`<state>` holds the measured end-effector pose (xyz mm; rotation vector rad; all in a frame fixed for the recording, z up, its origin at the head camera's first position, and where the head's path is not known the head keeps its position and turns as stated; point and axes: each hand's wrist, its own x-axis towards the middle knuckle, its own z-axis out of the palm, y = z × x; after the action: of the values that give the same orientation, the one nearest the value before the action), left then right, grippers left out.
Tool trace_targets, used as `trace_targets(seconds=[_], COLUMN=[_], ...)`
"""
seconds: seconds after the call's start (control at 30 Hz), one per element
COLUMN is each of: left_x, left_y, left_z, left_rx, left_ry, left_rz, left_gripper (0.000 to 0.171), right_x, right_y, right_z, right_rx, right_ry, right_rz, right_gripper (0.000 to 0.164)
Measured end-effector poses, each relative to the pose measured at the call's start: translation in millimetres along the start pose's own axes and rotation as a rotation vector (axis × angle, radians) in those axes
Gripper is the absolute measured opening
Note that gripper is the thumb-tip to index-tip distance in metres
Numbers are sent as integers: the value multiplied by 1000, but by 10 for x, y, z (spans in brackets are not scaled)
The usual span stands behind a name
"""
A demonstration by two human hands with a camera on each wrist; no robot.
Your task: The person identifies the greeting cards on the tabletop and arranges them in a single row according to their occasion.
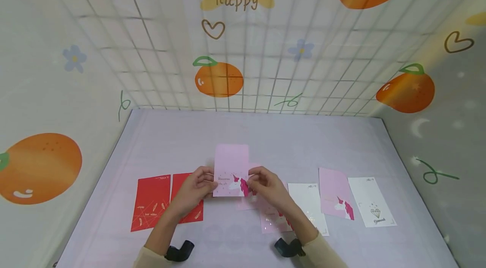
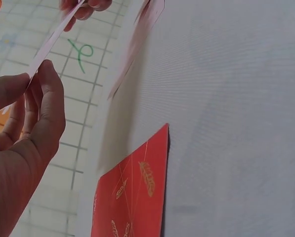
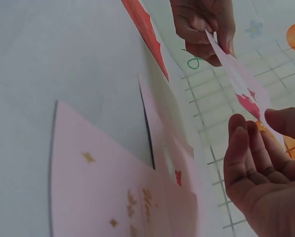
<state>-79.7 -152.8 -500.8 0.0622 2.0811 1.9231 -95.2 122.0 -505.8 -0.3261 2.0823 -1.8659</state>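
Note:
A pink card [image 1: 231, 166] with a white-and-magenta unicorn at its lower right is held up over the middle of the table. My left hand [image 1: 200, 185] pinches its left edge between thumb and fingers, seen closely in the left wrist view. At the opposite edge, beside the unicorn, my right hand [image 1: 268, 187] holds the card between thumb and curled fingers. Below my right forearm lies a pink card with gold print [image 3: 107, 173], overlapping another pink card [image 3: 162, 133]. Part of the red card [image 1: 195, 213] is hidden by my left hand.
Another red card [image 1: 152, 202] lies farther left. To the right lie a white card [image 1: 307, 202], a pink unicorn card [image 1: 336, 194] and a white card with a diamond drawing [image 1: 372, 202]. A fruit-patterned cloth [image 1: 258, 57] hangs behind the table [image 1: 265, 133].

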Motion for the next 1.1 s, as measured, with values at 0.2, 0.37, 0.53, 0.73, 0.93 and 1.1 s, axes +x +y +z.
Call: trace_targets(seconds=[0.2,0.37,0.53,0.73,0.93,1.1], left_x=[7,17,42,82,127,172], left_y=[2,18,56,90,73,52], left_z=[-4,-32,-98,-235,-453,-680], left_rx=[-10,-10,19,51,103,169], left_ry=[17,40,103,169,215,270], left_rz=[-9,-8,-7,-14,-34,-43], left_gripper=[44,42,42,47,50,52], right_x=[33,82,190,398,638,839], right_y=[0,-8,-44,-88,-97,-135], right_z=[42,64,108,212,382,575], right_rx=[-34,-62,-91,-54,-10,-9], right_ry=[7,15,10,16,12,17], right_rz=[-10,-18,-23,-57,-93,-68], right_gripper=[25,22,20,20,23,22])
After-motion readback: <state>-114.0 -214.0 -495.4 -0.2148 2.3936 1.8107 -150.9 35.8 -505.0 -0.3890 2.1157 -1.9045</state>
